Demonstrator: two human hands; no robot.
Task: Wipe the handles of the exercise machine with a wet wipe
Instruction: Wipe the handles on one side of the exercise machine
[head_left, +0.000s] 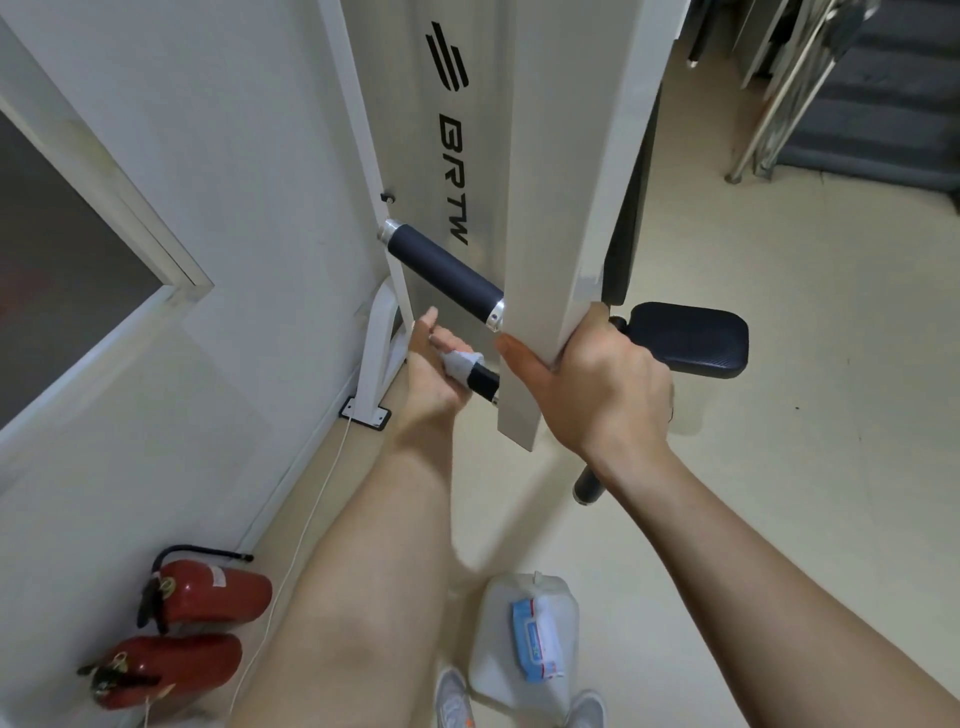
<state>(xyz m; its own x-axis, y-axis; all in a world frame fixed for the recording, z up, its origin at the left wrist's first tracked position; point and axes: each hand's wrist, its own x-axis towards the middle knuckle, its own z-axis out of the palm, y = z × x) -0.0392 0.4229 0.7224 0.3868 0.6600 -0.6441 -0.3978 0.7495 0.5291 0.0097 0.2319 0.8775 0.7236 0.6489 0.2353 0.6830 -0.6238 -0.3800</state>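
The white steel exercise-machine arm (545, 218) carries 2 black padded handles. The right hand (602, 384) grips the arm's edge, fingers wrapped. The left hand (441, 369) presses a crumpled white wet wipe (464, 362) around the lower black handle (483, 383), fingers curled.

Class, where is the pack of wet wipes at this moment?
In the head view, the pack of wet wipes lies at the bottom, right of centre, on top of a white plastic jug standing on the floor between the person's forearms.

white wipe (464, 362) wrapping black handle (482, 383)
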